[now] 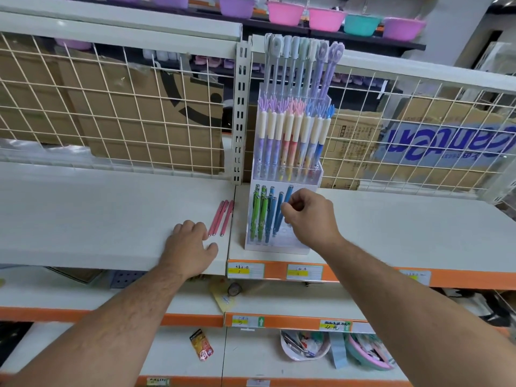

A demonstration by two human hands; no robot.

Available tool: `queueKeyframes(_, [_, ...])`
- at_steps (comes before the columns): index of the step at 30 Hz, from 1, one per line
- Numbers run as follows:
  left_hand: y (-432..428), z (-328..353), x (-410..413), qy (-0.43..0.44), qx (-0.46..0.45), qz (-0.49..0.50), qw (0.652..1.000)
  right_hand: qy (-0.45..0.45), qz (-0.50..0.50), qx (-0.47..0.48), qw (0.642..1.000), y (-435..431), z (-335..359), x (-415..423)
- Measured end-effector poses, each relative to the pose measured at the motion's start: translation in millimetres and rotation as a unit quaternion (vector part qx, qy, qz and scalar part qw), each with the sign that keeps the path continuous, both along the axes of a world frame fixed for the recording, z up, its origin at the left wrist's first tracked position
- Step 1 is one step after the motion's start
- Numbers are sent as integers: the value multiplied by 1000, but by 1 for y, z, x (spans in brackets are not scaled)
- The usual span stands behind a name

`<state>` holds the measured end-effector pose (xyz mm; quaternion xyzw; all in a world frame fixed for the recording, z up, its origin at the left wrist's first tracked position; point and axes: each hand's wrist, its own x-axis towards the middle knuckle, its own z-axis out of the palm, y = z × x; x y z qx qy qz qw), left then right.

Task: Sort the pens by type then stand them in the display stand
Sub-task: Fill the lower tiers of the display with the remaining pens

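While left fingers (pixel 192 227) rest loose at the shelf edge (pixel 83 259), right fingers (pixel 291 212) pinch a blue pen (pixel 288 192).

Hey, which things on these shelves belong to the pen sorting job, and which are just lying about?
Job: display stand, green pens standing in it, blue pen pinched by the right hand, three pink pens lying by the left hand.
Lying about: cardboard boxes, plastic bowls, orange packet.
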<state>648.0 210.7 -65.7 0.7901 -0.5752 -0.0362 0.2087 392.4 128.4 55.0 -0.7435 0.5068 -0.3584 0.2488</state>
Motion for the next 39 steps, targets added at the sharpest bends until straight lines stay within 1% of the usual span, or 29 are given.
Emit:
queueKeyframes(7, [1, 0, 0, 10, -3, -2, 1000, 60, 2, 8, 998, 2, -13, 4])
queueKeyframes(11, [1, 0, 0, 18, -4, -3, 1000, 71, 5, 16, 997, 3, -17, 6])
queueKeyframes(19, [1, 0, 1, 19, -1, -5, 1000, 51, -16, 36, 998, 3, -21, 7])
queueKeyframes(28, [0, -1, 1, 17, 1, -5, 1000, 55, -29, 32, 998, 7, -30, 3])
queueKeyframes(33, [1, -1, 2, 20, 3, -5, 1000, 42, -40, 35, 998, 19, -38, 2])
queueKeyframes(36, [1, 1, 3, 36, 5, -6, 999, 35, -16, 37, 999, 35, -48, 11])
queueKeyframes(39, [-2, 7, 5, 99, -1, 15, 995, 44, 34, 45, 997, 53, -59, 29])
